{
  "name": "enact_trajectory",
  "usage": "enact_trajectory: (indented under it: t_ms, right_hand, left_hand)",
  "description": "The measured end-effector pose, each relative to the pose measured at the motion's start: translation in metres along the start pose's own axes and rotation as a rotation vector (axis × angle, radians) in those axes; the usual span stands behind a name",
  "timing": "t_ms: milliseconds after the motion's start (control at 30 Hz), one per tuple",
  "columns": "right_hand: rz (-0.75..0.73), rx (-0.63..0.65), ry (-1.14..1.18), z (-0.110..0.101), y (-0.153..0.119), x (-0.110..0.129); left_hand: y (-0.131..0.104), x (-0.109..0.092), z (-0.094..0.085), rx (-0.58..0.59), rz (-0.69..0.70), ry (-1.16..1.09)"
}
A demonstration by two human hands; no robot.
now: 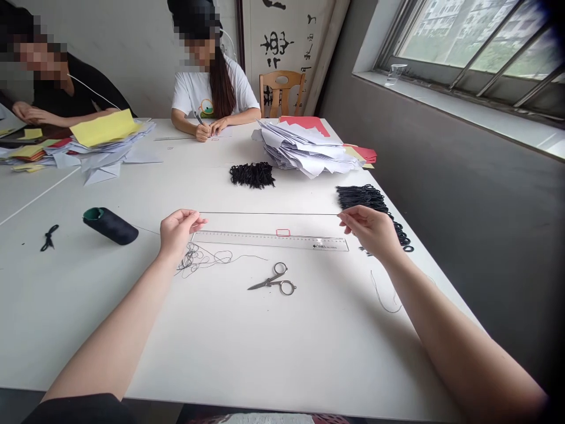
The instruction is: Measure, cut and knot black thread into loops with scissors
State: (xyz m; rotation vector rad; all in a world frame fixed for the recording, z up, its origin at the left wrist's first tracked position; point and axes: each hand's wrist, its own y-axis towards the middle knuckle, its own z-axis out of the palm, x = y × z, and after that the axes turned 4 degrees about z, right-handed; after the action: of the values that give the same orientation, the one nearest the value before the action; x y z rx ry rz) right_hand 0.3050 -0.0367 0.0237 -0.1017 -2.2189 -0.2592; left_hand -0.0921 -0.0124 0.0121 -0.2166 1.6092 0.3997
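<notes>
A dark thread (269, 214) runs taut between my two hands, just above a clear ruler (265, 239) on the table. Its left end is pinched in my left hand (180, 231), and my right hand (368, 228) pinches the other end. Below the ruler lie metal scissors (273, 281) with their blades slightly apart. A tangle of thread (194, 259) rests beside my left wrist. Further left, a black thread spool (112, 225) lies on its side with a strand leading toward my left hand. Black looped cords (359, 197) sit behind my right hand, which partly hides them.
Another bundle of black cords (252, 175) lies mid-table, near a pile of white papers (304, 150). At far left is a small black cord knot (49, 238). Across the table, one person (216, 88) writes; another person (83, 88) sits by stacked papers. A wall borders the right edge.
</notes>
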Motion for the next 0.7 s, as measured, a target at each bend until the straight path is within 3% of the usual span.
enact_trajectory:
  t_ms: [167, 367, 567, 700]
  right_hand:
    - [0.070, -0.070, 0.060, 0.013, -0.025, -0.010]
    - [-0.037, 0.069, -0.099, 0.036, -0.040, -0.002]
    - [-0.051, 0.043, -0.191, 0.038, -0.036, -0.012]
    - [-0.051, 0.025, -0.208, 0.037, -0.033, -0.017]
  left_hand:
    - [-0.012, -0.010, 0.006, 0.110, -0.142, -0.178]
    - [-0.046, -0.034, 0.028, 0.175, -0.369, -0.457]
    - [-0.060, -0.039, 0.029, 0.354, -0.349, -0.453]
    - [-0.059, -0.034, 0.027, 0.370, -0.275, -0.384]
